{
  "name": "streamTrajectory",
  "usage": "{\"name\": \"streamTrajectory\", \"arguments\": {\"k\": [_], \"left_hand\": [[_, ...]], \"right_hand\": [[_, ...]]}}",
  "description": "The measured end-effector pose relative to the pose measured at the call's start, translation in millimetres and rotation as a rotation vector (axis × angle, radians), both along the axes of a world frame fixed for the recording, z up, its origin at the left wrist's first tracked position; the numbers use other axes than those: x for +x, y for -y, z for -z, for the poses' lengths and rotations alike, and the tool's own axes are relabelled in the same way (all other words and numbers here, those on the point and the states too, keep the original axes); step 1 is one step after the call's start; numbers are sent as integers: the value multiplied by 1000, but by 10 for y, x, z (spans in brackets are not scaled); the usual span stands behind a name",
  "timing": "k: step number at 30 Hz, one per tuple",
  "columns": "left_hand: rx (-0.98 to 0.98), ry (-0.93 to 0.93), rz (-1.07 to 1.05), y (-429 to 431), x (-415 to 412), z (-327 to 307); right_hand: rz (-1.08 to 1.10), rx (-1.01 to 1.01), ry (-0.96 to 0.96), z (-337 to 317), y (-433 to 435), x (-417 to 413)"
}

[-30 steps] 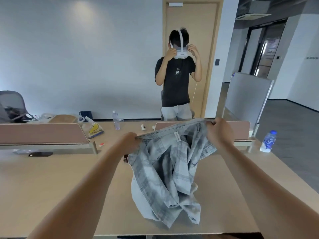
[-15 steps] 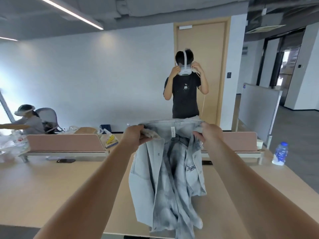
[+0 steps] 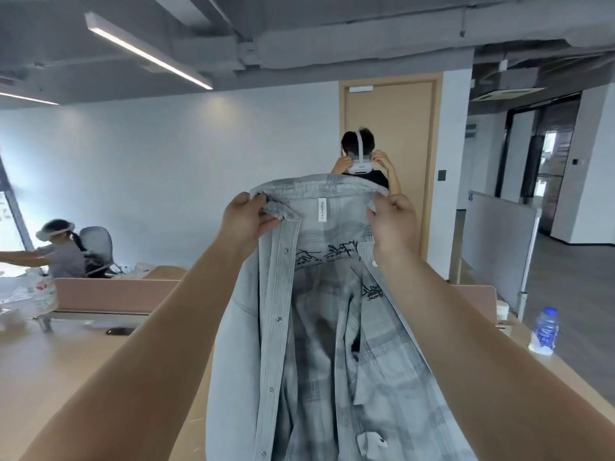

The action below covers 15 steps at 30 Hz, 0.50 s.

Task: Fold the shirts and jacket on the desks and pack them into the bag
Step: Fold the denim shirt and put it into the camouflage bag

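A light grey plaid shirt [image 3: 319, 327] hangs in the air in front of me, held up by its collar, its open front facing me and a white label under the collar. My left hand [image 3: 248, 221] pinches the collar's left end. My right hand [image 3: 394, 221] grips the collar's right end. The shirt's lower part drops out of the frame over the wooden desk [image 3: 50, 371]. No bag is in view.
A water bottle [image 3: 545, 329] stands at the desk's right edge. Pink divider panels [image 3: 113, 296] line the desk's far side. A person with a headset [image 3: 361, 158] stands behind the shirt by the door. Another person [image 3: 61, 251] sits far left among plastic bags.
I have raised the shirt higher, from hanging low over the desk to about head height, and my view has tilted up. Both hands have kept hold of the collar.
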<state>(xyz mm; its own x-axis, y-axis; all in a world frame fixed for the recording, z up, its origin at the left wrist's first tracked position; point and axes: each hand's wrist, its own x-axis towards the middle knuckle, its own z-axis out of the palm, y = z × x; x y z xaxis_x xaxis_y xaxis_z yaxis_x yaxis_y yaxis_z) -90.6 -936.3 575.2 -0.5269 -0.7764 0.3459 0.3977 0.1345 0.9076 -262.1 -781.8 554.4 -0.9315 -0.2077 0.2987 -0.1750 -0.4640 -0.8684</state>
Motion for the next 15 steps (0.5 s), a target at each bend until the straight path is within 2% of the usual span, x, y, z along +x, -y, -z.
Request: {"name": "streamTrajectory", "arguments": {"k": [6,10,12,15], "left_hand": [[-10,128,40,292,-108,316],[46,177,140,509,-273,559],[97,199,172,583,-412,742],[181,253,177,718,-622,1131]], "right_hand": [[6,27,48,337,206,-192],[141,97,100,479,333,-222],[223,177,88,600,445,-271],[214,384,144,887,677,-318]]}}
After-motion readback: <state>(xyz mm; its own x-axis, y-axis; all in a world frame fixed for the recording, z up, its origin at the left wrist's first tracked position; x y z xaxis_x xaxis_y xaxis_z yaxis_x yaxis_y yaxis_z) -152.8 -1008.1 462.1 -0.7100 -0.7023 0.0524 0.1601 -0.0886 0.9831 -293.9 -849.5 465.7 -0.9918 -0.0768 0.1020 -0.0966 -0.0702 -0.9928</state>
